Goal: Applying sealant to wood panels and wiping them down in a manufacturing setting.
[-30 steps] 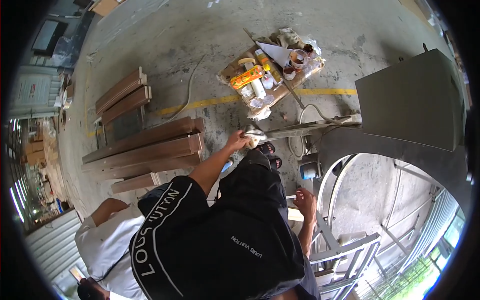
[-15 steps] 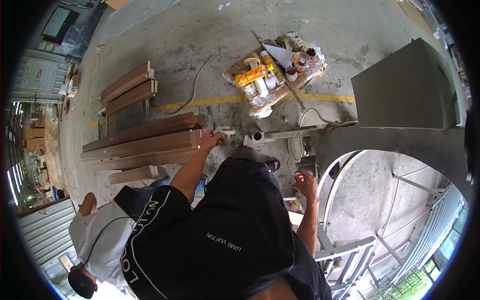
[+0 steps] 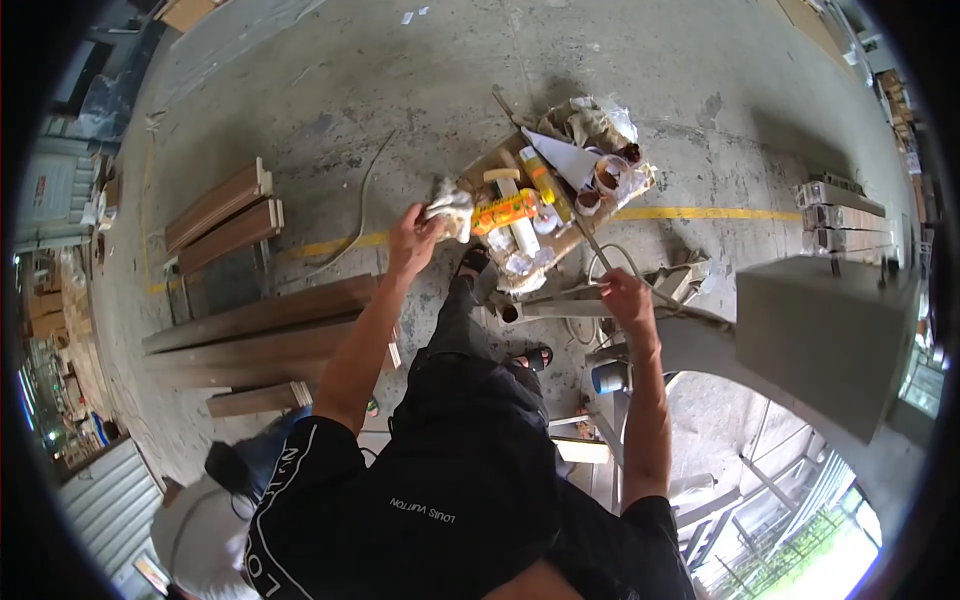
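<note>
My left hand (image 3: 413, 243) is closed around a crumpled, stained whitish rag (image 3: 452, 208), raised by the near left corner of a cardboard sheet (image 3: 482, 170) on the floor. On that sheet lie an orange box (image 3: 504, 212), a yellow tube (image 3: 538, 175), a grey-white cone (image 3: 562, 158) and clear plastic cups (image 3: 610, 174) with brown residue. A long thin stick (image 3: 582, 232) lies across its right side. My right hand (image 3: 628, 297) has its fingers curled in, near the stick's lower end and above a grey metal bar (image 3: 560, 308). Whether anything is inside those fingers is hidden.
Brown boards (image 3: 260, 345) lie at the left, with shorter ones (image 3: 222, 215) on a stand behind. A large grey box (image 3: 815, 345) and curved panel (image 3: 690, 350) stand at the right. A hose (image 3: 366, 205) trails over the floor. Another person (image 3: 200, 535) is low at the left.
My left hand has carried the rag up and forward, from beside the boards to the cardboard sheet. My right hand has moved forward over the metal bar. One foot has stepped forward.
</note>
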The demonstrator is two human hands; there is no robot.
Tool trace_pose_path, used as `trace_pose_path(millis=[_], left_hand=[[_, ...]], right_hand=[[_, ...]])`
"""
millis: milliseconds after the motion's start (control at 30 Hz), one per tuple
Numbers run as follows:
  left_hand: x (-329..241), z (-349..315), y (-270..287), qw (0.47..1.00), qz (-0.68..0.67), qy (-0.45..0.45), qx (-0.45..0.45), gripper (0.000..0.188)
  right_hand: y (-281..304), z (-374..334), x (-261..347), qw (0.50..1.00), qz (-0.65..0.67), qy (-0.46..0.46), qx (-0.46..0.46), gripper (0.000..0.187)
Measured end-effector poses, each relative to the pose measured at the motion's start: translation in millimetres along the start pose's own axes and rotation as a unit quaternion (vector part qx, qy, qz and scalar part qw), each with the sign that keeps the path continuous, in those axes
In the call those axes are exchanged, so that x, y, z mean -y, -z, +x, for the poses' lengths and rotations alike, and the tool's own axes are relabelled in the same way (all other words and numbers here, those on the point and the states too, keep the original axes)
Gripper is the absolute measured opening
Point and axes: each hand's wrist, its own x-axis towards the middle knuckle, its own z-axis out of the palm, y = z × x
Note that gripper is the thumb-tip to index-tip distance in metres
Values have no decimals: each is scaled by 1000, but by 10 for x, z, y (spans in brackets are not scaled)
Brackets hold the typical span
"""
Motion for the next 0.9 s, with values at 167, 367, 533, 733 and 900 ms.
trace_pose_path(millis=[167,367,533,733,900], left_hand=[[-348,1132,-475,988,-41,-34,147,35],[-250,1774,-1244,941,106,-85,309,27],[243,1704,-1235,966,31,-132,221,39],[412,1555,-915,970,-52,14,235,24],[362,1611,-836,958,-38,84,273,28]], right_hand=[[27,1199,42,996,4,-86,-27,13],[-39,2691,-602,979,-198,-24,35,18],[-609,3665,-692,956,-282,-40,67,22],[-1302,4029,-542,919,-375,-57,102,23],[-913,3902,-718,961,-256,-82,64,28]])
